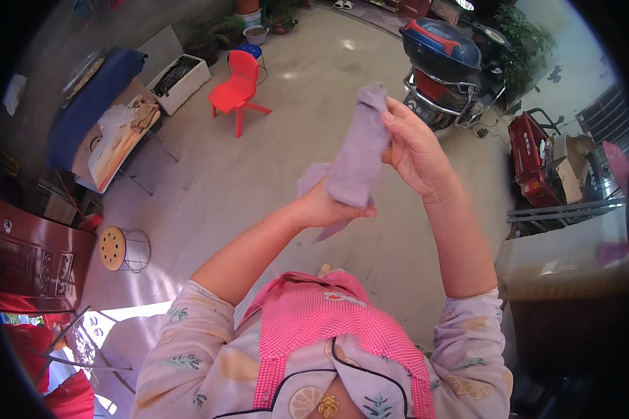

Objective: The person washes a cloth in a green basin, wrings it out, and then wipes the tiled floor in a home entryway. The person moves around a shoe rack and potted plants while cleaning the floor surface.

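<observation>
A light purple cloth (357,152), perhaps a small garment, is held up between my hands over the concrete floor. Its upper end is pinched by my right hand (411,141), between thumb and fingers. My left hand (330,207) grips the lower part, with the thumb showing below the cloth and the other fingers covered by it. One part of the cloth hangs down folded in front, and looser ends stick out to the left of and below my left hand. A pink checked apron (335,309) is on my body.
A red plastic chair (236,86) stands ahead to the left, near a white foam box (181,84) and a cluttered table (118,152). A round stool (113,248) is at left. A motorcycle (440,68) is parked ahead right, with a red machine (527,157) beyond my right arm.
</observation>
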`<state>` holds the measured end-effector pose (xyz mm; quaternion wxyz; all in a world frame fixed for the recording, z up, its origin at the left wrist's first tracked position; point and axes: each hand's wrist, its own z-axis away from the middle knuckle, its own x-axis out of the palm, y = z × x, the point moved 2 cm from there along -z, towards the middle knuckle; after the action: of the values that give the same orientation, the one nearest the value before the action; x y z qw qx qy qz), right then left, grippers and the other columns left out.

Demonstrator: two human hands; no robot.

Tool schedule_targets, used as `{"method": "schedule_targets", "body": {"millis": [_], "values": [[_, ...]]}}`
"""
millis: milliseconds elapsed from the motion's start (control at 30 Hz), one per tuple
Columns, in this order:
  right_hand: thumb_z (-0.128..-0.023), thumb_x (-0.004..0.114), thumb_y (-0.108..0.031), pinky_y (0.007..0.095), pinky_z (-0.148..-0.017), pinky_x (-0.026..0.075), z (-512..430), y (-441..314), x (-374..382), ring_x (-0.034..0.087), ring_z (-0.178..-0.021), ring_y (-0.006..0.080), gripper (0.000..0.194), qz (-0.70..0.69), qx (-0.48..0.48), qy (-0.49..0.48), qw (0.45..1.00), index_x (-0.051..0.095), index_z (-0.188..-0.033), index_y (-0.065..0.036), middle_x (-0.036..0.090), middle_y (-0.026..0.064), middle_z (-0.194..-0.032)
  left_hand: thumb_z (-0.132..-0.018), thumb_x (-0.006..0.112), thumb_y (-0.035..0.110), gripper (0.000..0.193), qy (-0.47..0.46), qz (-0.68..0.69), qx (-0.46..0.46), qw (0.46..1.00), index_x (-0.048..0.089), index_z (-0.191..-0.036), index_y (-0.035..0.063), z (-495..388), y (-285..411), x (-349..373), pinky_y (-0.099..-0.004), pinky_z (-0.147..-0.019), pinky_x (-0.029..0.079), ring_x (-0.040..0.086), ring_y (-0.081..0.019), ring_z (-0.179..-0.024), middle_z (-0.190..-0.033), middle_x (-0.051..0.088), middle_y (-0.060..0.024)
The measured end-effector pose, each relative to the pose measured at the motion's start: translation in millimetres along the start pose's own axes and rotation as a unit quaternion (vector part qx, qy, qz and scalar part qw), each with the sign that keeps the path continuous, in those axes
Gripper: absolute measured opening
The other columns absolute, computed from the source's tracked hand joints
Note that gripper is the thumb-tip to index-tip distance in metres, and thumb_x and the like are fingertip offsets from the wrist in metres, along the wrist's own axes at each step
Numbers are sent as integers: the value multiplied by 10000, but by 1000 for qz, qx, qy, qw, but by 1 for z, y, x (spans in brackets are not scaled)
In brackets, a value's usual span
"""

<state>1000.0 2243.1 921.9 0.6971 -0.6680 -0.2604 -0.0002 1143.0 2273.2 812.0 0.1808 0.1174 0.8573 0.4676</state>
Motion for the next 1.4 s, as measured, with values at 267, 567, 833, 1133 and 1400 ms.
{"method": "schedule_targets", "body": {"millis": [267,567,833,1133,1400], "values": [[-936,545,-147,285,-775,510,-160,42,-169,567,-972,156,345,111,-80,147,980,476,-1232,15,530,91,-1126,-908,381,613,720,132,501,-208,830,378,-1351,46,-198,-135,-68,-414,-971,456,513,-246,-1173,-1285,504,-128],[-909,578,-410,359,-968,405,-402,104,-185,473,-1151,250,640,284,-169,26,943,357,-1354,-7,414,139,-1294,-844,309,745,864,179,385,-245,872,364,-1328,32,-362,-248,-164,-329,-1002,374,466,-188,-1166,-1238,500,-88],[-986,443,-366,341,-956,437,-632,90,-281,554,-1116,245,461,-239,62,85,965,484,-1248,11,557,135,-1229,-908,506,518,664,132,344,-351,861,387,-1361,48,-485,-372,-302,-397,-1049,367,446,-226,-1248,-1364,452,-102],[-921,570,-243,390,-948,451,-830,22,-450,561,-1088,233,330,-240,26,162,957,525,-1170,-33,584,107,-1173,-915,562,147,444,116,443,-373,807,443,-1320,7,-682,-538,-429,-396,-1033,406,504,-236,-1207,-1310,511,-113],[-934,555,-214,358,-888,484,-1005,-36,-566,590,-1032,209,291,-200,-56,169,964,527,-1157,-28,597,92,-1142,-929,563,189,439,109,422,-364,823,451,-1312,6,-846,-651,-473,-408,-1017,418,507,-228,-1202,-1298,524,-104]]}}
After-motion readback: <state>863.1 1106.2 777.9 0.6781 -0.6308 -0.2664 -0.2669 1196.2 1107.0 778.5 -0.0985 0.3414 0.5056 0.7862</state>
